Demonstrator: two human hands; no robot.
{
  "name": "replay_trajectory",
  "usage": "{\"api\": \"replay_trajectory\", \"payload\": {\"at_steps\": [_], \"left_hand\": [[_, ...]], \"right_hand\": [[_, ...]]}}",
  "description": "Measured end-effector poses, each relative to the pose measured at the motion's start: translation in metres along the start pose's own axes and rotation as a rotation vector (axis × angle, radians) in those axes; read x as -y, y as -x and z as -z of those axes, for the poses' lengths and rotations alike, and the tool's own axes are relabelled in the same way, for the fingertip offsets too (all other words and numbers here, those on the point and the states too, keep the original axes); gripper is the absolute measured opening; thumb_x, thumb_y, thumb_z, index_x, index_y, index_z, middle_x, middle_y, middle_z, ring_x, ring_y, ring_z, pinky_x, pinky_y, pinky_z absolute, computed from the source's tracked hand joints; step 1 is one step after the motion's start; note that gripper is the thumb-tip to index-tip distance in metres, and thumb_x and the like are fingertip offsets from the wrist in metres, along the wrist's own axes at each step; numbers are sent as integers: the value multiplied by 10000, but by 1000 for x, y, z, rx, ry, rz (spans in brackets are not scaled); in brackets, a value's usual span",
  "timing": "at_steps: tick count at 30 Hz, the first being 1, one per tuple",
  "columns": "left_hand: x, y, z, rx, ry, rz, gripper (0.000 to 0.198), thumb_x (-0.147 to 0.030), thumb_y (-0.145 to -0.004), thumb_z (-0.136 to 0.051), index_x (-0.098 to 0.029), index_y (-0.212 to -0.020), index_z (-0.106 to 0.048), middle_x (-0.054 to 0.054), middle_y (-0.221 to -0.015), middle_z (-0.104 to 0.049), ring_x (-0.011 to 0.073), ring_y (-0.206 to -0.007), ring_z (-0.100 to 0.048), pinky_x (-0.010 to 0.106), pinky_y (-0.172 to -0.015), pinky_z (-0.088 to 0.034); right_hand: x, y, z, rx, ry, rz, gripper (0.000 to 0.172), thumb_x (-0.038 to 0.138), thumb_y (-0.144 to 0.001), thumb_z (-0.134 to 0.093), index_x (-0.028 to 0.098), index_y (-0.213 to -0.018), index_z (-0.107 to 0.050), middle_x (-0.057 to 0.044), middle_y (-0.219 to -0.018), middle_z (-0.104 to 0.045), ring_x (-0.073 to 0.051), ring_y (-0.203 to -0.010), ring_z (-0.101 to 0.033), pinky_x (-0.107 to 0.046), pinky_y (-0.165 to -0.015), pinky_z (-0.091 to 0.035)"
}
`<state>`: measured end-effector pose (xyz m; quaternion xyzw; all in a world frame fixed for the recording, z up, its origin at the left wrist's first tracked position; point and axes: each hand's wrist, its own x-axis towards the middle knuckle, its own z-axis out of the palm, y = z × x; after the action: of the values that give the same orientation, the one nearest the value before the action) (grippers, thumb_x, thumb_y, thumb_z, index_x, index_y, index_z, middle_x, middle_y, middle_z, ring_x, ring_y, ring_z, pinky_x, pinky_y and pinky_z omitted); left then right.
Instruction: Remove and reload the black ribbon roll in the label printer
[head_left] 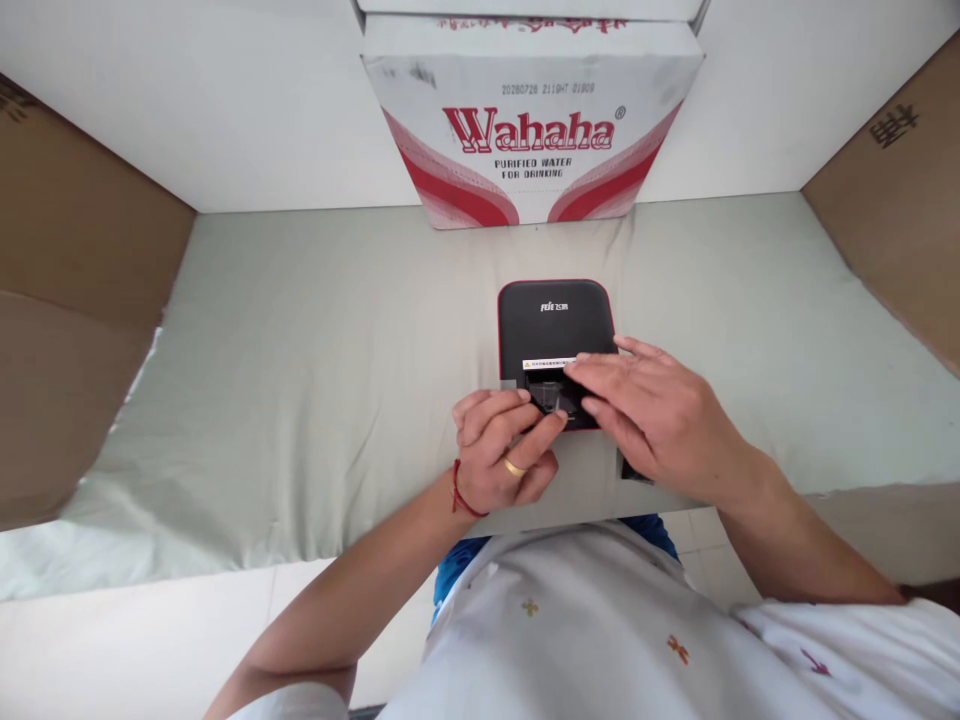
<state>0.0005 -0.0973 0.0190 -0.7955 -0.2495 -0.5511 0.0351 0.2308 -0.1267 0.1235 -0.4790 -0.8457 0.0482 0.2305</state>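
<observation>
A black device [559,322] with a red edge and a white logo lies on the cloth. Across it runs a white label strip [541,364] with a yellow warning mark, and below that is a dark glossy recess [547,388]. My left hand [504,440] is at the recess's lower left, fingers curled and pressed together. A small piece of clear film [509,385] sticks out by its fingertips. Over the device's right side lies my right hand [656,410], fingers stretched out, tips touching the label's end and the recess edge. Beneath its palm, a dark flat item [636,470] is partly hidden.
At the back stands a white and red Wahaha water carton [540,130] against a white wall. Brown cardboard boxes flank the table on the left [82,320] and right [892,190]. Pale green cloth [315,350] covers the table, its front edge close to my body.
</observation>
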Motion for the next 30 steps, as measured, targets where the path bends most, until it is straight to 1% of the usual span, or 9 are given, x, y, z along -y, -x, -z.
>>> {"api": "replay_trajectory", "payload": {"at_steps": [2,6,8,12,17,23,26,28,30], "left_hand": [[5,0,3,-39,47,117,565,-209,-942,-666,-342,-1490,-709,42,-1014,-752,299,-1100,-723,485,-980,-586],[24,6,4,-65,184,424,460,-432,-1074,-603,-341,-1524,-630,87,-1236,-708,340,-1279,-676,593,-1151,-575],[36,10,2,25,291,567,534,-555,-1079,-619,-344,-1568,-591,107,-1427,-679,344,-1411,-649,581,-1221,-559],[54,16,-7,176,620,750,692,-687,-1055,-609,-392,-1674,-509,99,-1739,-592,329,-1559,-638,507,-1220,-589],[62,14,-18,190,835,813,763,-666,-1037,-616,-429,-1746,-467,53,-1877,-508,329,-1676,-578,522,-1301,-574],[65,13,-21,228,761,775,876,-574,-1080,-610,-470,-1845,-197,61,-1942,-404,274,-1745,-504,487,-1337,-542],[66,15,-22,206,750,793,931,-557,-1050,-705,-466,-1835,-213,99,-1916,-437,286,-1725,-522,494,-1327,-545],[65,17,-23,192,840,830,962,-607,-1012,-761,-475,-1817,-251,86,-1933,-399,305,-1767,-456,509,-1364,-506],[64,17,-26,156,1000,871,980,-651,-948,-831,-487,-1780,-339,46,-1939,-379,331,-1809,-376,536,-1431,-420]], "right_hand": [[-1,15,-8,-27,-77,70,382,198,-1190,-596,229,-1525,-776,-85,-1425,-881,-249,-1382,-821,-543,-1368,-520],[0,32,-12,-48,-106,48,490,133,-1167,-585,268,-1619,-714,-72,-1451,-870,-248,-1423,-801,-594,-1409,-463],[0,35,-11,-54,-109,43,533,109,-1147,-591,281,-1639,-700,-70,-1458,-866,-253,-1428,-797,-606,-1407,-462],[1,35,-11,-107,-110,71,516,92,-1135,-607,263,-1612,-706,-73,-1416,-884,-251,-1401,-813,-586,-1391,-486],[5,36,-16,-170,-140,86,457,91,-1124,-642,252,-1543,-733,-74,-1365,-902,-249,-1356,-837,-561,-1368,-521],[6,38,-20,-220,-180,94,508,59,-1086,-654,283,-1532,-749,-57,-1354,-904,-253,-1328,-850,-554,-1307,-597],[4,37,-20,-225,-176,109,485,38,-1072,-662,264,-1490,-759,-58,-1319,-916,-248,-1319,-854,-533,-1290,-616],[2,34,-19,-218,-182,116,455,41,-1081,-656,269,-1458,-768,-54,-1293,-922,-249,-1307,-857,-524,-1258,-643],[-1,27,-17,-235,-198,141,404,62,-1103,-643,261,-1427,-777,-55,-1219,-931,-245,-1225,-878,-478,-1143,-705]]}}
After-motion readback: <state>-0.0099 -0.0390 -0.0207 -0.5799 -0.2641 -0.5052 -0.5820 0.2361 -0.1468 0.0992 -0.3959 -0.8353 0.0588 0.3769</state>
